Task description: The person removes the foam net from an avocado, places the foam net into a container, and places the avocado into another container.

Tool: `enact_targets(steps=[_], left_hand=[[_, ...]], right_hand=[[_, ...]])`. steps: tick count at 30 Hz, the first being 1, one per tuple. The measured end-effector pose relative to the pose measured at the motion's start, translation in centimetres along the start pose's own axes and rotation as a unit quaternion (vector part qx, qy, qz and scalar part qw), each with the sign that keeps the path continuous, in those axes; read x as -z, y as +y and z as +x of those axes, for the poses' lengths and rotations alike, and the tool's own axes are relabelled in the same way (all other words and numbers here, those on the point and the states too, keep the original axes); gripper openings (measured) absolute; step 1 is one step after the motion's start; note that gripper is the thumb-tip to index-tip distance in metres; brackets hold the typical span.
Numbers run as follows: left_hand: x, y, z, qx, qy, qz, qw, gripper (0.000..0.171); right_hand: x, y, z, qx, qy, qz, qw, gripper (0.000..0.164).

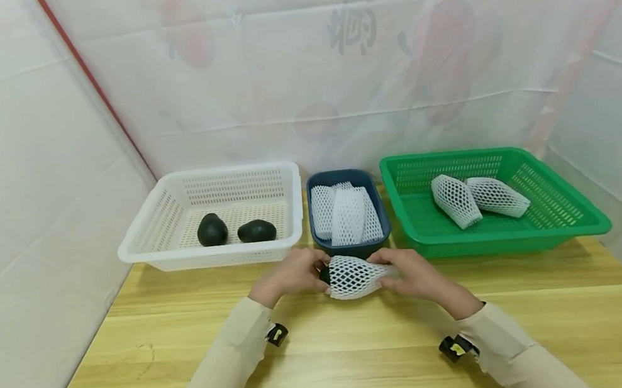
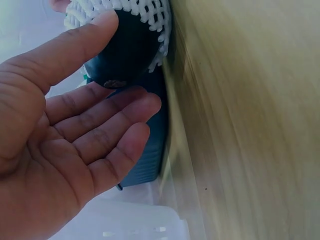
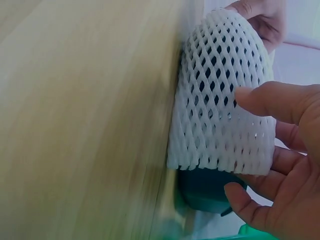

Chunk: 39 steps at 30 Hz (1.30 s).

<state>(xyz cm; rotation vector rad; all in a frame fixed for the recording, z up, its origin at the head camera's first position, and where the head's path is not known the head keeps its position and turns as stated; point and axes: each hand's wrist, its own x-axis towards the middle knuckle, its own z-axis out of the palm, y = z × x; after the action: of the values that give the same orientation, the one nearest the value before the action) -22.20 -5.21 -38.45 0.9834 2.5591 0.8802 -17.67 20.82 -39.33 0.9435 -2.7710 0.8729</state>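
At frame left, I see smooth dark avocados (image 1: 212, 230) in a white plastic basket (image 1: 220, 254). At lower centre, the left hand (image 1: 298, 273) pinches another dark avocado (image 2: 123, 55), probably steadying it; the right hand (image 1: 415, 276) grips its white foam-mesh sleeve's (image 1: 354, 278) tapering tail. Right, a green plastic basket (image 1: 498, 244) cradles sleeved fruits (image 1: 456, 201).

I hold matt, open-meshed foam netting (image 3: 215, 100) over a smooth-skinned avocado (image 2: 127, 55), above a smooth, faintly glossy wood-grain table (image 1: 363, 365), with moulded plastic in the far-left basket (image 1: 215, 254) and far-right basket (image 1: 498, 242).
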Motion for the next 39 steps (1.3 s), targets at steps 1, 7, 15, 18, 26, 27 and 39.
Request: enact_targets(steps=[1, 7, 15, 18, 26, 27, 39], left_hand=[[-0.1, 0.0, 0.0, 0.000, -0.001, 0.001, 1.0000, 0.052], [-0.2, 0.0, 0.1, 0.001, -0.002, -0.003, 1.0000, 0.051], [-0.1, 0.0, 0.1, -0.022, 0.008, 0.002, 0.9997, 0.044], [-0.2, -0.1, 0.0, -0.031, 0.009, -0.001, 0.9995, 0.042], [0.1, -0.1, -0.3, -0.046, 0.011, -0.016, 0.9987, 0.040], [0.1, -0.2, -0.4, -0.048, 0.013, -0.018, 0.9986, 0.041], [0.5, -1.0, -1.0, -0.057, 0.011, -0.041, 0.9975, 0.041]], right_hand=[[-0.1, 0.0, 0.0, -0.002, -0.001, 0.001, 1.000, 0.031], [-0.2, 0.0, 0.1, -0.008, 0.001, -0.008, 1.000, 0.028], [-0.1, 0.0, 0.1, -0.009, 0.010, -0.006, 1.000, 0.025], [0.0, 0.0, 0.1, -0.011, 0.014, -0.004, 1.000, 0.025], [0.2, 0.0, -0.2, 0.002, 0.037, -0.015, 0.999, 0.024], [0.3, 0.0, -0.2, 0.003, 0.039, -0.016, 0.999, 0.024], [0.8, 0.1, -0.8, -0.012, 0.040, -0.040, 0.998, 0.021]])
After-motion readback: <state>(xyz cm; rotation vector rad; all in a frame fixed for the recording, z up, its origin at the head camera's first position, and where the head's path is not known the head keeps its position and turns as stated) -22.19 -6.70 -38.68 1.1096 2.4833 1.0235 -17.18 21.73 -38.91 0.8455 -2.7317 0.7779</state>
